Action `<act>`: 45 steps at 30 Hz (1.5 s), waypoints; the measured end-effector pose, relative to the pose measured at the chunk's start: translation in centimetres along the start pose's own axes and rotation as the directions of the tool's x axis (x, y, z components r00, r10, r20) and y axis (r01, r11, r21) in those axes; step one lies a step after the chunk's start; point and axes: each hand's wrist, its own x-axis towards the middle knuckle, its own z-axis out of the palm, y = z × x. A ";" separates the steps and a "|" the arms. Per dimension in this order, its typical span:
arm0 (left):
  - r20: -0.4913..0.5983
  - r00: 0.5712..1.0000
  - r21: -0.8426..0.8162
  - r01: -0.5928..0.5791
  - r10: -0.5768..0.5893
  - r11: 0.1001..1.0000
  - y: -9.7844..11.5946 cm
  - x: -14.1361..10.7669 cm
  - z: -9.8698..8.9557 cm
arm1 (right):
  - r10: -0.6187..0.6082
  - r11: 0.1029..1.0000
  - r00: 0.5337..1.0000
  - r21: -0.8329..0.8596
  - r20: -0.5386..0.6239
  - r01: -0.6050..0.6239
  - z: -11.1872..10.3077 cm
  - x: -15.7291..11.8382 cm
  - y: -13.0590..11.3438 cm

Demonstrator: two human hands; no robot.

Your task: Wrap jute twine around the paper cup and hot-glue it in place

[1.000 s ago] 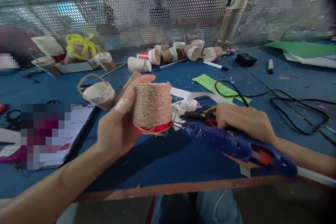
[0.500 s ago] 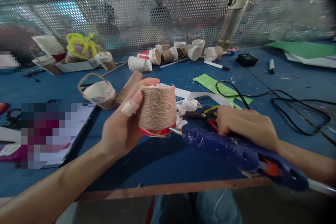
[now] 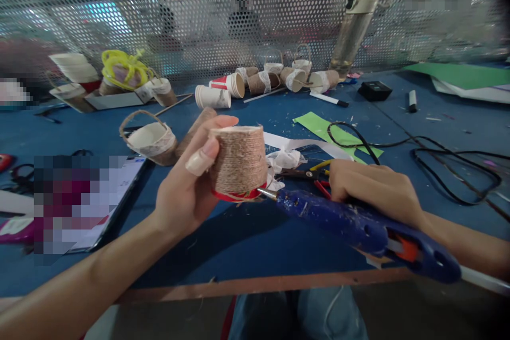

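Twine-wrapped cup [image 3: 238, 154]: I held it in the air above the table [image 3: 171, 271], left of the middle of its near edge. My left hand [image 3: 181, 188] pinched it, thumb [image 3: 209, 149] in front, other fingers mostly hidden behind. My right hand [image 3: 374, 188] was wrapped around a blue glue gun [image 3: 330, 218]; its fingertips were out of sight. Over the last second the cup had shifted rightward, so the gun's nozzle [image 3: 268, 193] now overlapped the red band [image 3: 237, 196] at the lower end, the strip left uncovered by twine. Whether the tip touched, or glue was out, was hard to tell. The white glue stick [image 3: 484, 278] was cut off at right; toward the table's left edge, a flat board [image 3: 105, 226] was partly blurred.
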 end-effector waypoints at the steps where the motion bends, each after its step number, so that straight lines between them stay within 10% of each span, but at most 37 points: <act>1: 0.010 1.000 0.010 0.005 -0.005 1.000 0.0 0.0 0.0 | -0.010 1.000 1.000 0.012 0.007 0.010 0.0 0.0 0.0; 25: 0.016 0.999 0.113 -0.035 0.033 0.993 0.0 -0.1 0.3 | 0.067 0.997 0.988 -0.057 0.141 -0.059 -0.5 0.2 -0.8; 32: -0.091 0.995 0.055 -0.038 0.042 0.998 -0.2 0.3 0.1 | 0.165 0.986 0.986 -0.008 0.004 -0.165 -0.9 0.3 -0.8; 45: 0.024 0.998 -0.042 0.065 -0.064 0.997 -1.6 -0.6 0.9 | 0.444 0.857 0.870 0.387 -0.216 -0.341 2.5 1.0 -1.7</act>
